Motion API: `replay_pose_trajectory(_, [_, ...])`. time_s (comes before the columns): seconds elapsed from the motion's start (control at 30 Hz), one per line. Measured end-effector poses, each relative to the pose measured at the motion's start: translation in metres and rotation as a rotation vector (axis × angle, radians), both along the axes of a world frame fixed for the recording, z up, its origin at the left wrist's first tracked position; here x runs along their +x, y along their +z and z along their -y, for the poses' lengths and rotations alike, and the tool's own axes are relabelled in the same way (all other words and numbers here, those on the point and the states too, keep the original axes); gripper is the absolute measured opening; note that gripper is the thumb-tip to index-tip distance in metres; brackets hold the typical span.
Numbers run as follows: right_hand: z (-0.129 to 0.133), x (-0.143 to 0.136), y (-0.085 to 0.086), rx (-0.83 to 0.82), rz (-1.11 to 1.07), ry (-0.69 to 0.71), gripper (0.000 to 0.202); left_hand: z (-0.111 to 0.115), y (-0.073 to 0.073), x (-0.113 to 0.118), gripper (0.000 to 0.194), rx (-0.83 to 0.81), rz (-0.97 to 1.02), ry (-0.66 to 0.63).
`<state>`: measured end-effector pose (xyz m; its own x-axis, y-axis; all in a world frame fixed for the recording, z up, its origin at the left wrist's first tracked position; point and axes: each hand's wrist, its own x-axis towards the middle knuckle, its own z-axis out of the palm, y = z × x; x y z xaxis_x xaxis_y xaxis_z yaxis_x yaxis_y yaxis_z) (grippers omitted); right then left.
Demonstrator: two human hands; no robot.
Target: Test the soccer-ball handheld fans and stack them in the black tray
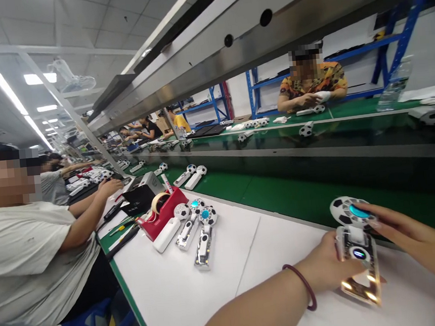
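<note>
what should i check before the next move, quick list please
1. Grip: ok, the left hand holds the clear-bodied device.
2. Right hand: ok, its fingers are at the football-patterned head.
3. Body lights: ok, lit near the lower end.
4. Display: lit, but its reading is too small; cannot tell.
5. Space from other pieces: ok, the white device and two clear devices lie near the red tape dispenser, apart from both hands.
6. Underside of the held device: cannot tell, hidden from this view.
</note>
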<state>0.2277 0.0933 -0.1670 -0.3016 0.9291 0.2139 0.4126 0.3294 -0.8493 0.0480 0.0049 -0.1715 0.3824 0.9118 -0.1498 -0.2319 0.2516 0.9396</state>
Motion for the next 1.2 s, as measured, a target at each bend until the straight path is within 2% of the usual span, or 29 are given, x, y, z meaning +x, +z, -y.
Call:
replay_pose_trajectory(0.1, [0.009, -0.002, 0.013, -0.132, -0.069, 0.057, 0.042, 0.000, 0.002, 0.003, 0.069, -0.050, 0.055, 0.046])
replay_pose_trajectory(0.3, [0.021, -0.010, 0.031, -0.123, -0.160, 0.148, 0.042, 0.003, 0.012, 0.004, 0.062, -0.031, 0.068, 0.059])
replay_pose_trajectory(0.47, [0.022, -0.009, 0.031, -0.122, -0.178, 0.144, 0.036, 0.004, 0.011, 0.003, 0.064, 0.004, 0.072, 0.030])
replay_pose_trajectory(0.67, [0.022, -0.009, 0.030, -0.128, -0.196, 0.166, 0.036, 0.002, 0.004, 0.001, 0.056, 0.047, 0.031, 0.011])
replay_pose_trajectory(1.2, [0.022, -0.009, 0.032, -0.157, -0.227, 0.183, 0.040, 0.004, 0.015, 0.000, 0.051, 0.046, 0.021, -0.017])
